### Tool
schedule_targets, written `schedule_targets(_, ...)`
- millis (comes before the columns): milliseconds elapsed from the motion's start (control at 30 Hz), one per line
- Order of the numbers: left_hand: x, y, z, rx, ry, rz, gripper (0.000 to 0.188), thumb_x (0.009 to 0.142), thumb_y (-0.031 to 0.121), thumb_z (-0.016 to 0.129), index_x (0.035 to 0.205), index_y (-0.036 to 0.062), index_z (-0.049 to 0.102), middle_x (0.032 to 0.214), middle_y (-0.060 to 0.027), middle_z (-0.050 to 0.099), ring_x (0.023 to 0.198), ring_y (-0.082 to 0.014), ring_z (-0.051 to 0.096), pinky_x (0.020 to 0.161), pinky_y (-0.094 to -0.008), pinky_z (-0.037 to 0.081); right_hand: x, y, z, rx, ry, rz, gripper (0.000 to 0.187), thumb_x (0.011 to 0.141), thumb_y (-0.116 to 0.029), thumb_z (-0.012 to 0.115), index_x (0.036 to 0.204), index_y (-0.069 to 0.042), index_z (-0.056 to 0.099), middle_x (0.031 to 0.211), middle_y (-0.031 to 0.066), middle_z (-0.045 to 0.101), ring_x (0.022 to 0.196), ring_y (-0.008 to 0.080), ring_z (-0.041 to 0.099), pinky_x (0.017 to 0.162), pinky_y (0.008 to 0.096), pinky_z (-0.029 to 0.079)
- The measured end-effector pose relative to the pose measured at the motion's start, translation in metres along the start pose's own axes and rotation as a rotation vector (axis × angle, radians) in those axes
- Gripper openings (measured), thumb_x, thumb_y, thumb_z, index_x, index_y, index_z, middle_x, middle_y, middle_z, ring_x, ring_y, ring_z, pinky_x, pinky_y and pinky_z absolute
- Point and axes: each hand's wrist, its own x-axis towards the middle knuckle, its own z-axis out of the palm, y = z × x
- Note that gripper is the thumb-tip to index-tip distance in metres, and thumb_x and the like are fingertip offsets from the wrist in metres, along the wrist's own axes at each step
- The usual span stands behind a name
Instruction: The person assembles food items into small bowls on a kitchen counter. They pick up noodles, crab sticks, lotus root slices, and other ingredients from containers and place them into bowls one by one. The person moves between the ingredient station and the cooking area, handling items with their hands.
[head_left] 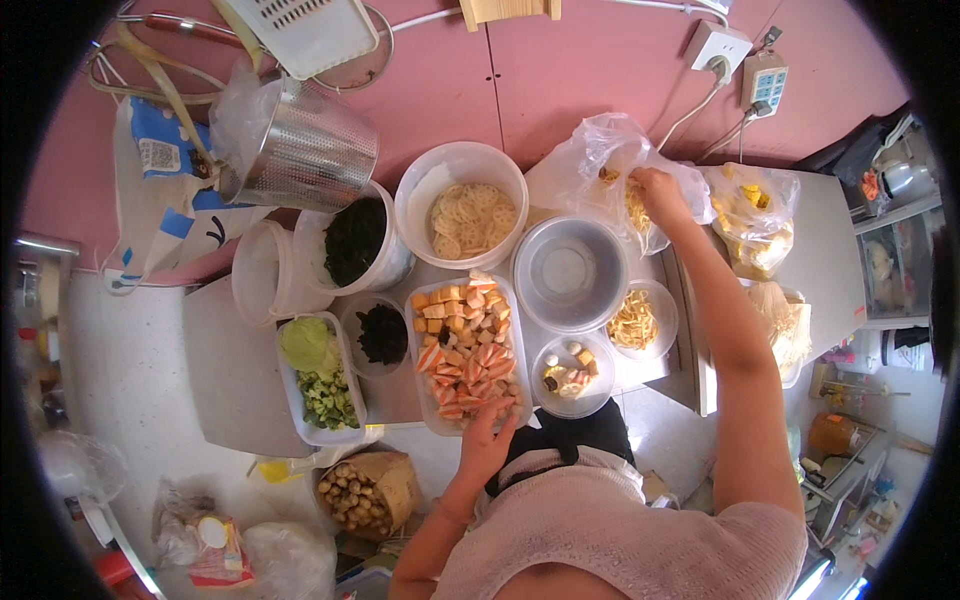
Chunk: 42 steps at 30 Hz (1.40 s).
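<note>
My right hand [658, 197] reaches into a clear plastic bag [603, 140] at the back. Its fingers are closed on pale yellow noodle-like strips [638, 210], which hang below them. Similar strips lie in a small clear bowl [634, 322] nearer to me. My left hand [487, 440] rests at the front edge of a white tray [417, 392], fingers apart over the rim. Orange-and-white striped pieces [470, 375] and golden cubes [452, 312] fill that tray. Beside it stands another clear bowl [571, 380] with a few mixed pieces.
Nested grey bowls [570, 272] sit right of a tub of lotus root slices [462, 165]. Leftward are a tub of dark greens [395, 262], a tray of green vegetables [322, 385] and a perforated metal strainer [310, 145]. Another filled bag [752, 220] stands right. Below, a sack of potatoes [368, 492].
</note>
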Motion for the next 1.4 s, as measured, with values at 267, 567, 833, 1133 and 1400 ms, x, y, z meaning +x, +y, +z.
schedule_targets(267, 0.011, -0.005, 0.001, -0.041, -0.043, 0.135, 0.028, 0.089, 0.009, 0.066, 0.117, 0.0053, 0.062, 0.107, -0.0121, 0.066, 0.1, -0.021, 0.064, 0.081, -0.0305, 0.051, -0.001, -0.038, -0.098, 0.727, 0.052, 0.351, 0.02, 0.089, 0.0, 0.055, 0.105, 0.003, 0.066, 0.084, 0.0085, 0.068, 0.068, 0.0123, 0.065, 0.059, 0.0273, 0.055)
schedule_targets(567, 0.004, -0.007, -0.016, -0.028, 0.006, 0.173, 0.026, 0.088, 0.01, 0.067, 0.112, 0.0039, 0.063, 0.105, -0.0121, 0.067, 0.094, -0.0244, 0.065, 0.084, -0.033, 0.05, -0.059, -0.136, -0.215, 0.928, 0.179, 0.184, 0.021, 0.097, -0.003, 0.052, 0.113, 0.002, 0.063, 0.087, 0.0056, 0.066, 0.069, 0.0088, 0.06, 0.063, 0.0229, 0.051)
schedule_targets(833, 0.001, -0.024, -0.024, -0.133, -0.037, 0.108, 0.025, 0.089, 0.009, 0.065, 0.113, 0.0034, 0.063, 0.107, -0.0133, 0.066, 0.096, -0.0247, 0.064, 0.085, -0.0338, 0.05, -0.146, -0.186, -0.21, 1.002, -0.151, 0.332, 0.019, 0.096, -0.001, 0.051, 0.111, 0.001, 0.063, 0.091, 0.0106, 0.068, 0.074, 0.0127, 0.065, 0.062, 0.0243, 0.056)
schedule_targets(1133, 0.005, -0.02, -0.02, -0.087, -0.142, 0.043, 0.026, 0.091, 0.006, 0.063, 0.117, 0.0008, 0.061, 0.113, -0.0104, 0.064, 0.107, -0.0181, 0.062, 0.093, -0.0306, 0.049, -0.237, -0.163, -0.003, 0.398, -0.437, -0.032, 0.041, 0.079, 0.0, 0.067, 0.119, -0.006, 0.061, 0.105, 0.0168, 0.067, 0.095, 0.0316, 0.066, 0.084, 0.0388, 0.053)
schedule_targets(1400, -0.004, -0.018, -0.016, -0.127, 0.015, -0.043, 0.028, 0.088, 0.009, 0.065, 0.115, 0.0037, 0.062, 0.115, -0.0135, 0.066, 0.104, -0.025, 0.063, 0.09, -0.0334, 0.049, -0.091, -0.049, -0.034, 0.399, 0.035, 0.359, 0.017, 0.085, -0.008, 0.061, 0.099, -0.003, 0.069, 0.087, 0.015, 0.071, 0.083, 0.0291, 0.069, 0.077, 0.0382, 0.053)
